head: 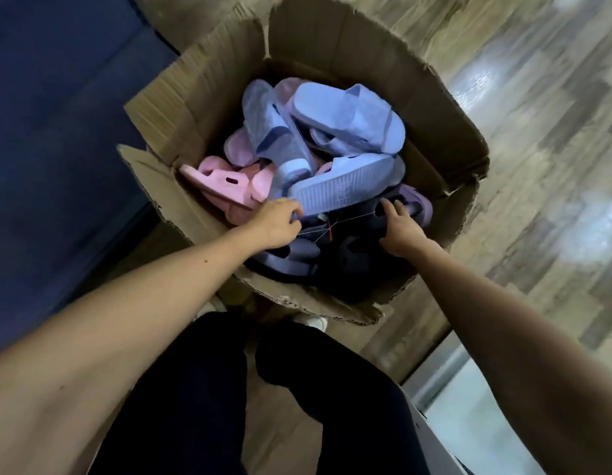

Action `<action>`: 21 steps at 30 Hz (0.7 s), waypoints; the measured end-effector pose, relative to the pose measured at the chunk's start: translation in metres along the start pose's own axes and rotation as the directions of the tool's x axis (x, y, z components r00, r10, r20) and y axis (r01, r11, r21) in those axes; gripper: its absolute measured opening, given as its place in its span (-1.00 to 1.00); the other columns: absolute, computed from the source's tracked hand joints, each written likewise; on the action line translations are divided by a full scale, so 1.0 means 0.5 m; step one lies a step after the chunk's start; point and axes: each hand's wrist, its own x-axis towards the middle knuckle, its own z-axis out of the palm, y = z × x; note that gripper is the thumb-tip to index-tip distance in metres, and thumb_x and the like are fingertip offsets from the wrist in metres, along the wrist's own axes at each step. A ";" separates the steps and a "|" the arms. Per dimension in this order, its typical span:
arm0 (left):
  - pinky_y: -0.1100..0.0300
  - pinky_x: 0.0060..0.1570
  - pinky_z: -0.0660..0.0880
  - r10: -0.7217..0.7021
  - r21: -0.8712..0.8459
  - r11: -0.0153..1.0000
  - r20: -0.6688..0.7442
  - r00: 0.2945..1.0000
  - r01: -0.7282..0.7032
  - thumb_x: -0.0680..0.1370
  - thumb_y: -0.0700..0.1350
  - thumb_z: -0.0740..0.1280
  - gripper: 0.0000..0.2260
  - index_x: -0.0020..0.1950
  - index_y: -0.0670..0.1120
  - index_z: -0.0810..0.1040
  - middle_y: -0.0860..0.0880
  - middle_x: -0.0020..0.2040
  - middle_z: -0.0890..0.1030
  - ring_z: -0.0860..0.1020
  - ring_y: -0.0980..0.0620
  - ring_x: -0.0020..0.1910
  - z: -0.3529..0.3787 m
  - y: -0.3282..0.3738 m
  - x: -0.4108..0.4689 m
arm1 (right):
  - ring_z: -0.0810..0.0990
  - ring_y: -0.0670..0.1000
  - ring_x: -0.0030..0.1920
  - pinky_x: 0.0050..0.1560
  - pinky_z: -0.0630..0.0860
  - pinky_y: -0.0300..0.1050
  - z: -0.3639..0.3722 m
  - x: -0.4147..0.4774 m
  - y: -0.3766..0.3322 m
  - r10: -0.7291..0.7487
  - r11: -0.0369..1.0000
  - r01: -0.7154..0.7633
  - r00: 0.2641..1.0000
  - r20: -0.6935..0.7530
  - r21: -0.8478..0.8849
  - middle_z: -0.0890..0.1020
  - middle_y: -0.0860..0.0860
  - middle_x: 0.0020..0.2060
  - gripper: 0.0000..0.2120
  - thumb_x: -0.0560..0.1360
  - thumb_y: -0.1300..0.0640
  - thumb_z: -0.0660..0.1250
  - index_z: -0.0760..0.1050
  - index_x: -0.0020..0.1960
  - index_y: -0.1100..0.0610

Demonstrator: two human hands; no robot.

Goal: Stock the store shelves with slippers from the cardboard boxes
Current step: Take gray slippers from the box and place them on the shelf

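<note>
Head view, near to far. Nearest us stands the front wall of the cardboard box (297, 296), and just inside it lie dark slippers (359, 265). The right grip (400, 231) rests on one of them, fingers fairly straight and holding nothing, fingertips close to a purple slipper (414, 197). The left grip (280, 222) curls its fingers round the near end of an upturned blue slipper (345, 188), sole uppermost. This slipper's long axis runs from the left grip away to the far right, across the middle of the box, passing just beyond the right grip. A thin thread (352, 219) stretches between the two grips. We judge the left grip better placed to lift it, drawing along that axis. Pink slippers (225, 181) lie to the left. More blue slippers (349, 114) are heaped beyond.
</note>
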 end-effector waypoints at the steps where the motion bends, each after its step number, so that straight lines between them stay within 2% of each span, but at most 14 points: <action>1: 0.15 0.13 0.35 -0.043 0.041 0.998 0.037 0.998 0.041 0.55 -0.17 0.21 -0.74 0.21 -0.19 0.49 -0.21 0.24 0.50 0.45 -0.17 0.21 0.012 -0.006 0.005 | 0.22 0.24 0.43 0.34 0.28 0.05 0.004 0.008 0.006 0.004 0.999 -0.004 1.000 -0.003 -0.032 0.03 0.21 0.49 -0.30 0.50 0.31 0.26 -0.02 0.52 0.15; 4: 0.07 0.25 0.35 -0.198 0.242 0.960 0.220 0.955 0.144 0.57 0.01 0.19 -0.58 0.38 -0.11 0.32 -0.22 0.37 0.40 0.39 -0.21 0.32 0.052 -0.017 0.012 | 0.40 0.29 0.27 0.24 0.36 0.09 0.010 0.013 0.013 0.011 0.990 -0.027 0.993 -0.117 -0.141 0.27 0.23 0.36 -0.57 0.52 0.31 0.17 0.26 0.39 0.23; 6: 0.04 0.38 0.22 -0.214 0.262 0.957 0.344 0.914 0.125 0.56 0.09 0.17 -0.49 0.47 -0.06 0.20 -0.17 0.47 0.26 0.26 -0.20 0.42 0.079 -0.017 0.006 | 0.46 0.27 0.21 0.20 0.40 0.08 0.019 -0.001 0.003 0.011 0.984 -0.040 0.986 -0.168 -0.174 0.38 0.23 0.27 -0.68 0.54 0.30 0.16 0.38 0.29 0.27; 8: 0.05 0.44 0.09 -0.200 0.217 0.969 0.410 0.890 0.117 0.54 0.14 0.19 -0.52 0.44 0.05 0.26 -0.08 0.49 0.24 0.17 -0.18 0.46 0.102 -0.019 -0.007 | 0.49 0.24 0.19 0.16 0.43 0.05 0.034 -0.023 -0.010 -0.037 0.974 -0.001 0.985 -0.166 -0.227 0.43 0.21 0.24 -0.72 0.56 0.28 0.13 0.43 0.25 0.25; 10: -0.02 0.45 0.07 -0.188 0.189 0.975 0.406 0.894 0.119 0.49 0.16 0.26 -0.58 0.33 0.14 0.40 -0.09 0.44 0.32 0.17 -0.21 0.44 0.111 -0.021 -0.023 | 0.51 0.24 0.17 0.09 0.44 0.04 0.046 -0.046 -0.026 -0.088 0.959 0.046 0.986 -0.141 -0.279 0.43 0.19 0.24 -0.72 0.58 0.24 0.12 0.43 0.24 0.23; 12: -0.10 0.44 0.03 -0.207 0.232 0.967 0.454 0.866 0.109 0.47 0.18 0.28 -0.58 0.27 0.07 0.47 -0.17 0.44 0.30 0.12 -0.24 0.45 0.112 -0.014 -0.037 | 0.52 0.25 0.15 0.03 0.46 0.05 0.049 -0.069 -0.041 -0.092 0.950 0.050 0.988 -0.122 -0.310 0.43 0.18 0.22 -0.72 0.57 0.19 0.16 0.41 0.25 0.22; 14: -0.16 0.39 -0.02 -0.250 0.288 0.950 0.476 0.843 0.119 0.48 0.22 0.25 -0.53 0.32 0.05 0.43 -0.24 0.48 0.17 0.01 -0.26 0.47 0.103 -0.008 -0.051 | 0.52 0.25 0.13 0.00 0.47 0.06 0.048 -0.093 -0.054 -0.077 0.955 0.040 0.991 -0.112 -0.295 0.43 0.18 0.20 -0.71 0.55 0.13 0.21 0.41 0.23 0.22; 16: -0.16 0.39 -0.05 -0.197 0.267 0.961 0.473 0.859 0.073 0.51 0.20 0.20 -0.52 0.41 0.13 0.31 -0.21 0.52 0.08 -0.05 -0.26 0.49 0.097 0.000 -0.060 | 0.52 0.25 0.13 -0.01 0.47 0.07 0.048 -0.113 -0.061 -0.078 0.959 0.044 0.991 -0.111 -0.279 0.42 0.18 0.20 -0.70 0.53 0.11 0.24 0.41 0.21 0.23; 18: -0.14 0.40 -0.06 -0.142 0.261 0.965 0.462 0.875 0.019 0.56 0.14 0.15 -0.53 0.46 0.22 0.16 -0.10 0.53 0.09 -0.04 -0.20 0.49 0.090 0.003 -0.070 | 0.51 0.24 0.14 0.00 0.47 0.06 0.049 -0.130 -0.063 -0.073 0.963 0.037 0.989 -0.125 -0.266 0.41 0.17 0.22 -0.69 0.53 0.11 0.25 0.40 0.21 0.23; 21: -0.13 0.39 -0.05 -0.136 0.372 0.927 0.471 0.872 -0.056 0.59 0.10 0.08 -0.57 0.46 0.27 0.12 -0.08 0.52 0.09 -0.04 -0.20 0.47 0.101 -0.004 -0.073 | 0.47 0.20 0.21 0.04 0.46 0.05 0.061 -0.145 -0.066 -0.069 0.960 0.024 0.986 -0.153 -0.278 0.40 0.16 0.24 -0.68 0.54 0.11 0.23 0.38 0.24 0.22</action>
